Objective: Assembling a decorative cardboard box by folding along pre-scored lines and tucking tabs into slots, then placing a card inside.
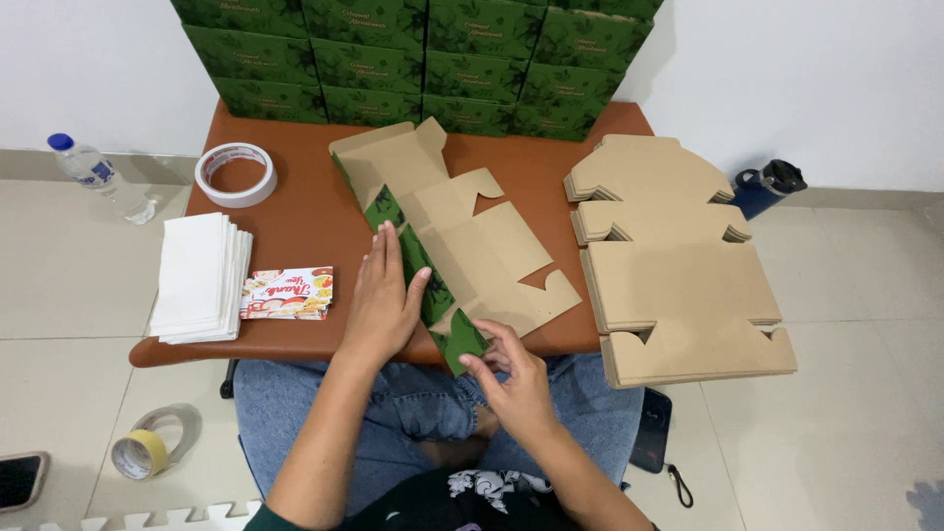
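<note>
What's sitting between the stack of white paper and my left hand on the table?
A small pile of colourful printed cards lies between the white paper stack and the left hand, seen in the head view.

The phone point(20, 479) and green boxes point(423, 49) are cut off by edges.

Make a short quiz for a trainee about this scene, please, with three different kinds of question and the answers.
1. True or false: the left hand lies flat on the unfolded box blank.
2. What does the right hand pinch? A) the white tape roll B) a green flap at the blank's near end C) the water bottle
3. Fill in: the stack of flat brown blanks lies on the table's ____ side.

Key: 1 true; 2 B; 3 right.
</note>
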